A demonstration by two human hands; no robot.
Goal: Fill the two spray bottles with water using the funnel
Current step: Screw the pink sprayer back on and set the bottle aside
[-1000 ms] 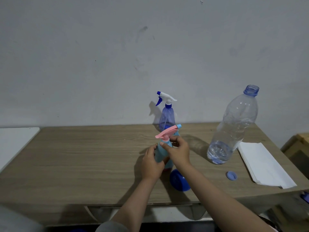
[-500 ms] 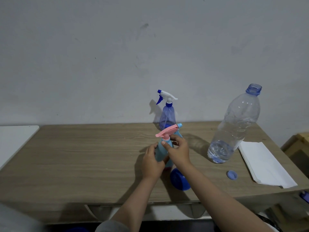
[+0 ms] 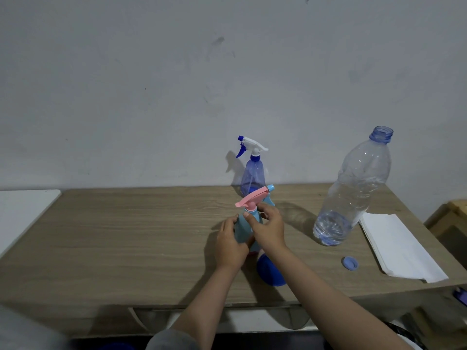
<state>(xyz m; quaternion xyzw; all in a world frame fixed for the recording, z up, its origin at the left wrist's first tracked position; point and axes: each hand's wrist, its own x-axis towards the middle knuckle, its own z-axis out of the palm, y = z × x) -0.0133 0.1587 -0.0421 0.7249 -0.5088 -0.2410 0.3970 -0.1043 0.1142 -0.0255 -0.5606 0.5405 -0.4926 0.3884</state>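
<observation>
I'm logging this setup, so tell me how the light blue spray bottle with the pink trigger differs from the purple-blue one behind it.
The light blue spray bottle is opaque with a pink trigger head; the purple-blue spray bottle is see-through with a white and blue head. The light blue one is gripped by the left hand at its body and the right hand near its collar; the purple-blue one stands untouched by the wall. Both are upright on the table with heads on.

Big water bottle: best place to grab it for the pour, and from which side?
Grip the water bottle round its mid body, from its left, table-centre side. It stands upright and uncapped, water only near the base, so it is probably light but soft-walled; the neck is narrow. Napkins lie to its right. Both the left hand and right hand are on the light-blue spray bottle.
</observation>
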